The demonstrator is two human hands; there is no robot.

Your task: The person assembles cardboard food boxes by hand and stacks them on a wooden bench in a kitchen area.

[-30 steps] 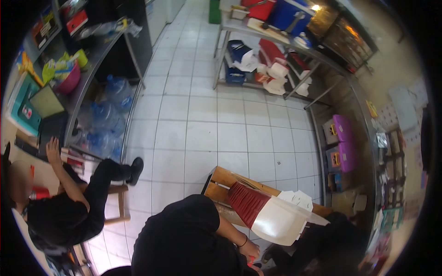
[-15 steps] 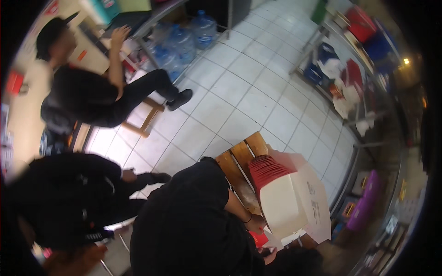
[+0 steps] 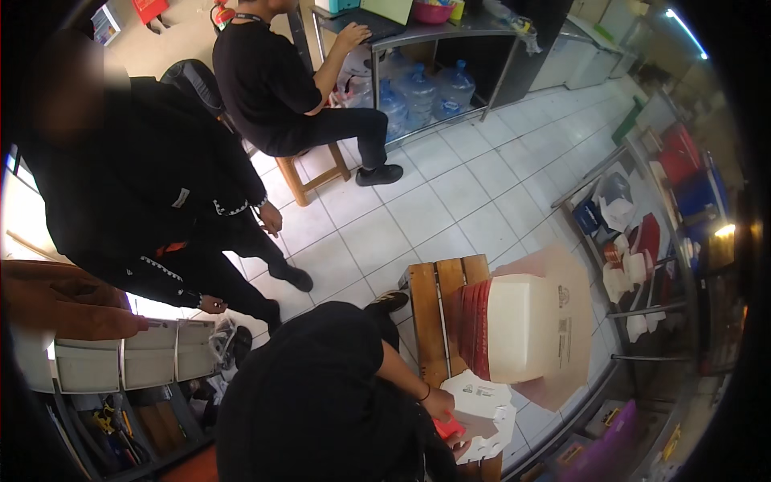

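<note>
Right of the dark sleeve and torso in the lower middle, my left hand (image 3: pixel 439 404), with a dark band at the wrist, is closed on a paper food box (image 3: pixel 484 404). The box is white inside, with notched flaps spread out and a red side turned up under my fingers. Just below, the fingers of my right hand (image 3: pixel 458 444) bend at the box's lower edge; the rest of that hand is hidden. Beyond the box, a stack of nested red and white paper boxes (image 3: pixel 518 325) lies on its side on a slatted wooden bench (image 3: pixel 426 309).
A large printed pale-brown sheet (image 3: pixel 569 329) sticks out behind the stack. One person (image 3: pixel 152 169) stands at the left; another (image 3: pixel 269 96) sits on a wooden stool (image 3: pixel 309 189) by a metal table. Water bottles (image 3: pixel 420 95) stand beneath it. Loaded shelves (image 3: pixel 634 241) line the right.
My view has swung, so the room sits higher and further right in it. More of the white box's flaps now shows beside my hands. Both hands stay at the box.
</note>
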